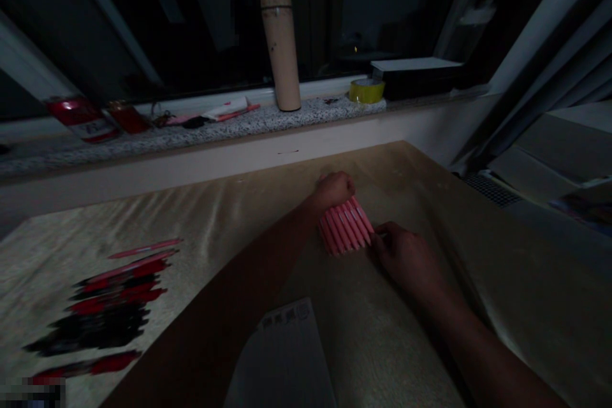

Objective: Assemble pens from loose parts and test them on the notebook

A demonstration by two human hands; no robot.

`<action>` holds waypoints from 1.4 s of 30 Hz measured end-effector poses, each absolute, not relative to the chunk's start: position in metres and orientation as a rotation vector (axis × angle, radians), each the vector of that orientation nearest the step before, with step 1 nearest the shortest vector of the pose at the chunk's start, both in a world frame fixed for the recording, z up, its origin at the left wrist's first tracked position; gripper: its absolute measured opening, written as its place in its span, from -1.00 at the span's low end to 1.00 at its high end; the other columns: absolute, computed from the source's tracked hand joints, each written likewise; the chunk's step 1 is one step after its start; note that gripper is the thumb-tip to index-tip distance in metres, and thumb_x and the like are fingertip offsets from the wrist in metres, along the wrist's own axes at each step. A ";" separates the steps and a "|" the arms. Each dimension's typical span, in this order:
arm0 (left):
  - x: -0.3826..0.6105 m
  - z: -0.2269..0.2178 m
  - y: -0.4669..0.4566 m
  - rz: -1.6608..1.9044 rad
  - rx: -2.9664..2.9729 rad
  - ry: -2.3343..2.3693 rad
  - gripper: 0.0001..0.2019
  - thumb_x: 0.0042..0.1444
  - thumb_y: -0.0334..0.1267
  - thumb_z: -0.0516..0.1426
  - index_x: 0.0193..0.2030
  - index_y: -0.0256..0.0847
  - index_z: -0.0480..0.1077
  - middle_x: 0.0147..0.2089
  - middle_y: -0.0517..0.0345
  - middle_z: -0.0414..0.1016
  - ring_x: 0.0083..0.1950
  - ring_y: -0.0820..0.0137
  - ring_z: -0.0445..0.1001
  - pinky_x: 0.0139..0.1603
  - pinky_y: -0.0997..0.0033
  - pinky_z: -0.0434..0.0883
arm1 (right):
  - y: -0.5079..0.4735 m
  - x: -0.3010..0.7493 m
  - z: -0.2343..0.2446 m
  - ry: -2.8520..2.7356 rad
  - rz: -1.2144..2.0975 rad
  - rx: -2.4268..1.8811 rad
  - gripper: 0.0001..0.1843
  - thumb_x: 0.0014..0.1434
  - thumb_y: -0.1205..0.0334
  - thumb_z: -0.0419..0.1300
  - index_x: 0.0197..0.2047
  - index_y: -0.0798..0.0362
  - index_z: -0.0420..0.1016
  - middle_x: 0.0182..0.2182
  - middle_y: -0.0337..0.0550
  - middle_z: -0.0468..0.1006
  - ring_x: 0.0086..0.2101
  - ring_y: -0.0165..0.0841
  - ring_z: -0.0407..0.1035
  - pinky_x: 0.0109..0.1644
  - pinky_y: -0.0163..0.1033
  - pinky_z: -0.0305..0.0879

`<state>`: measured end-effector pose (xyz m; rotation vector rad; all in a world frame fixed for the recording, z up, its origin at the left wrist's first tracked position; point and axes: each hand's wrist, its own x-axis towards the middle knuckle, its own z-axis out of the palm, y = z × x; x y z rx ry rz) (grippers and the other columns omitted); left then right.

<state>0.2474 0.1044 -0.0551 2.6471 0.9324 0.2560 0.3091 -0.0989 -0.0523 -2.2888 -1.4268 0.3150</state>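
A row of several pink pens (345,226) lies side by side on the cloth-covered table. At the far ends of these pens is my left hand (336,187), its fingers curled in against them; the fingertips are partly hidden. My right hand (405,254) is closed in a pinch at the near tip of the rightmost pink pen (362,213). Nearer to me, a white printed sheet or pad (287,357) lies partly under my left forearm.
On the left lie pink pens (146,248), with black pens (95,328) and red pens (117,299). The granite sill (229,129) holds a red can (83,120), a tan cylinder (283,57), yellow tape (366,91) and a dark box (415,80). Boxes (559,146) stand at right.
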 end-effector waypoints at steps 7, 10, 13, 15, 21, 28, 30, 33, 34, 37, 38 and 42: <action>0.245 -0.054 0.106 0.293 2.647 0.938 -0.83 0.03 -0.26 0.07 -0.32 -0.19 0.47 -0.21 0.07 0.53 -0.17 0.32 0.44 -0.06 0.30 0.30 | -0.099 0.309 -0.051 -1.410 0.299 -2.306 -0.69 0.17 0.10 0.00 -0.14 0.04 0.47 -0.44 -0.08 0.59 -0.45 -0.30 0.47 -0.45 -0.31 0.14; 0.244 -0.054 0.105 0.295 2.647 0.941 -0.84 0.03 -0.25 0.07 -0.33 -0.19 0.48 -0.20 0.07 0.52 -0.15 0.31 0.43 -0.05 0.30 0.30 | -0.100 0.309 -0.049 -1.416 0.294 -2.303 -0.67 0.17 0.10 0.00 -0.13 0.05 0.47 -0.44 -0.08 0.59 -0.45 -0.30 0.47 -0.44 -0.31 0.15; 0.245 -0.054 0.105 0.287 2.642 0.942 -0.84 0.04 -0.28 0.07 -0.33 -0.18 0.48 -0.21 0.07 0.52 -0.14 0.31 0.43 -0.04 0.30 0.29 | -0.101 0.308 -0.048 -1.404 0.306 -2.307 -0.67 0.17 0.09 0.00 -0.14 0.04 0.48 -0.45 -0.09 0.59 -0.44 -0.30 0.47 -0.44 -0.30 0.15; 0.245 -0.053 0.105 0.277 2.639 0.939 -0.84 0.04 -0.28 0.07 -0.32 -0.19 0.48 -0.22 0.06 0.52 -0.15 0.32 0.43 -0.05 0.31 0.29 | -0.101 0.308 -0.047 -1.401 0.318 -2.302 -0.68 0.16 0.09 0.01 -0.15 0.04 0.49 -0.45 -0.09 0.59 -0.44 -0.29 0.47 -0.43 -0.30 0.15; 0.241 -0.052 0.105 0.335 2.612 0.935 -0.83 0.02 -0.27 0.07 -0.34 -0.23 0.48 -0.24 0.04 0.52 -0.21 0.34 0.43 -0.11 0.34 0.31 | -0.102 0.310 -0.046 -1.389 0.260 -2.274 -0.63 0.19 0.04 -0.03 -0.20 0.04 0.52 -0.42 -0.06 0.60 -0.43 -0.28 0.47 -0.45 -0.30 0.13; 0.217 -0.050 0.101 0.445 2.532 0.918 -0.80 0.02 -0.26 0.05 -0.34 -0.26 0.49 -0.28 0.06 0.52 -0.25 0.37 0.43 -0.19 0.43 0.33 | -0.104 0.319 -0.050 -1.312 0.105 -2.304 -0.67 0.18 0.08 -0.03 -0.22 0.01 0.51 -0.42 -0.07 0.60 -0.42 -0.26 0.47 -0.43 -0.29 0.13; 0.205 -0.051 0.100 0.453 2.500 0.919 -0.81 0.01 -0.26 0.06 -0.36 -0.26 0.48 -0.30 0.08 0.51 -0.26 0.39 0.42 -0.21 0.46 0.33 | -0.105 0.322 -0.051 -1.314 0.103 -2.307 -0.67 0.19 0.08 -0.03 -0.23 0.02 0.51 -0.42 -0.06 0.60 -0.43 -0.25 0.47 -0.43 -0.28 0.13; 0.182 -0.052 0.096 0.502 2.425 0.945 -0.81 -0.01 -0.25 0.07 -0.37 -0.28 0.47 -0.35 0.11 0.50 -0.30 0.41 0.41 -0.28 0.50 0.32 | -0.106 0.324 -0.052 -1.320 0.114 -2.302 -0.66 0.19 0.08 -0.03 -0.24 0.03 0.52 -0.43 -0.04 0.60 -0.44 -0.25 0.47 -0.44 -0.28 0.13; 0.172 -0.053 0.094 0.517 2.405 0.946 -0.81 0.00 -0.24 0.07 -0.38 -0.28 0.47 -0.36 0.12 0.49 -0.31 0.42 0.41 -0.30 0.51 0.31 | -0.106 0.324 -0.053 -1.318 0.114 -2.302 -0.65 0.19 0.07 -0.04 -0.23 0.03 0.52 -0.43 -0.04 0.60 -0.44 -0.24 0.47 -0.44 -0.27 0.13; 0.140 -0.051 0.082 0.584 2.336 0.937 -0.78 0.02 -0.20 0.06 -0.37 -0.29 0.46 -0.39 0.14 0.48 -0.35 0.45 0.39 -0.34 0.52 0.30 | -0.107 0.320 -0.052 -1.320 0.120 -2.302 -0.63 0.19 0.04 -0.05 -0.24 0.03 0.52 -0.43 -0.03 0.59 -0.44 -0.24 0.47 -0.45 -0.27 0.13; 0.129 -0.050 0.076 0.589 2.325 0.937 -0.78 0.03 -0.20 0.06 -0.37 -0.29 0.46 -0.38 0.15 0.48 -0.36 0.46 0.39 -0.34 0.53 0.29 | -0.108 0.317 -0.052 -1.327 0.128 -2.299 -0.61 0.19 0.02 -0.05 -0.24 0.03 0.53 -0.44 -0.02 0.59 -0.44 -0.23 0.47 -0.45 -0.27 0.13; 0.082 -0.047 0.048 0.601 2.275 1.013 -0.79 0.03 -0.18 0.08 -0.36 -0.27 0.45 -0.35 0.14 0.48 -0.36 0.47 0.38 -0.34 0.53 0.28 | -0.111 0.301 -0.047 -1.392 0.170 -2.230 -0.56 0.20 -0.04 -0.08 -0.22 0.01 0.53 -0.48 -0.04 0.59 -0.47 -0.24 0.46 -0.49 -0.28 0.11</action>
